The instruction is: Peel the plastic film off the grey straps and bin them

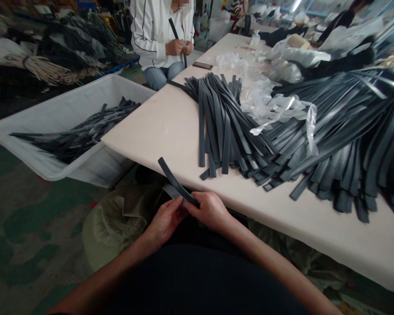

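Note:
A dark, flat strap [174, 180] is gripped by my right hand [210, 211], its free end pointing up and left beyond the table's near edge. My left hand [167, 218] is closed beside it, thumb and fingers pinching a thin, pale translucent strip [172, 191] that lies against the strap. Both hands meet low in front of my body, just short of the table. On the tabletop, nearest to them, lies a fanned pile of similar dark straps [219, 127].
The pale table [144, 131] runs away to the upper right, with a larger strap heap [341, 140] and crumpled plastic film [292, 109]. Left stands a white bin [62, 98] with dark straps inside. A sack [108, 223] is below. A co-worker [160, 39] sits opposite, holding a strap.

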{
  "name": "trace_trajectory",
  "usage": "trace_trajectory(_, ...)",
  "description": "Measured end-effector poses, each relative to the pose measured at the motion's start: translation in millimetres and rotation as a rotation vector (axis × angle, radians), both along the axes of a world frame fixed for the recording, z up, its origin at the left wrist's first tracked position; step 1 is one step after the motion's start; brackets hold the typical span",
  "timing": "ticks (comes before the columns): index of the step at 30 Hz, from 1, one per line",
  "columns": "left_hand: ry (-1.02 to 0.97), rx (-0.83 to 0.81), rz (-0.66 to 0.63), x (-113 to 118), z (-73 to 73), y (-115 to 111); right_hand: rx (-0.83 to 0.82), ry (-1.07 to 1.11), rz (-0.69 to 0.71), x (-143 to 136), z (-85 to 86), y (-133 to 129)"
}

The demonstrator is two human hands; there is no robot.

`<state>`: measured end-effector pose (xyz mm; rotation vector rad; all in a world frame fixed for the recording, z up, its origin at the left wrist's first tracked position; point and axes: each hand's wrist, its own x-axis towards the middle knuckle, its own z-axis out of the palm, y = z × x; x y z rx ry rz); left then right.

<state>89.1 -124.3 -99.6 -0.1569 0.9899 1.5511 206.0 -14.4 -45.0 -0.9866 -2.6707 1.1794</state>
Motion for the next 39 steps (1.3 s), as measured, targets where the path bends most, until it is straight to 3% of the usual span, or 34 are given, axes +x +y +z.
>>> trace_trajectory(4,-0.012,-0.023,0.019,-8.4,8.4,-0.5,-0.068,0.075,0.015,-6.8,-8.2,6.3)
trace_trajectory(7,-0.029,-0.092,0.012,-21.3,18.8,-3.7,-0.092,0.337,0.002,6.4,-13.5,11.2)
trace_trajectory(10,-0.044,-0.097,-0.015,-25.0,24.4,-8.2,0.011,0.551,0.127,15.8,-18.2,8.7)
trace_trajectory(15,-0.16,-0.013,-0.093,-12.6,23.1,-14.9,0.241,0.609,0.37,5.2,-25.0,-5.0)
trace_trajectory(19,-0.278,0.047,-0.098,-12.8,22.0,-17.2,0.096,0.769,0.306,-1.4,-19.6,-6.9)
trace_trajectory(21,-0.33,0.046,0.0,-23.7,17.2,-15.0,-0.059,0.772,0.255,5.5,-8.0,-4.1)
trace_trajectory(25,-0.192,-0.121,0.45,-70.7,-0.8,-11.8,-0.26,0.607,0.133,40.5,20.4,3.3)
trace_trajectory(27,-0.095,-0.148,0.6,-98.5,-5.3,-16.2,-0.323,0.606,0.017,61.3,25.7,5.5)
trace_trajectory(30,0.06,-0.12,0.75,-122.2,3.1,-28.0,-0.441,0.637,-0.092,81.0,19.9,4.7)
trace_trajectory(32,0.159,-0.082,0.781,-119.2,16.3,-33.7,-0.54,0.643,-0.138,81.6,14.6,2.5)
trace_trajectory(35,0.411,0.035,0.609,-94.0,36.5,-36.0,-0.664,0.682,-0.176,64.4,14.7,2.6)
trace_trajectory(39,0.659,0.164,0.115,-59.4,46.1,-35.3,-0.69,0.791,-0.152,26.8,26.5,18.7)
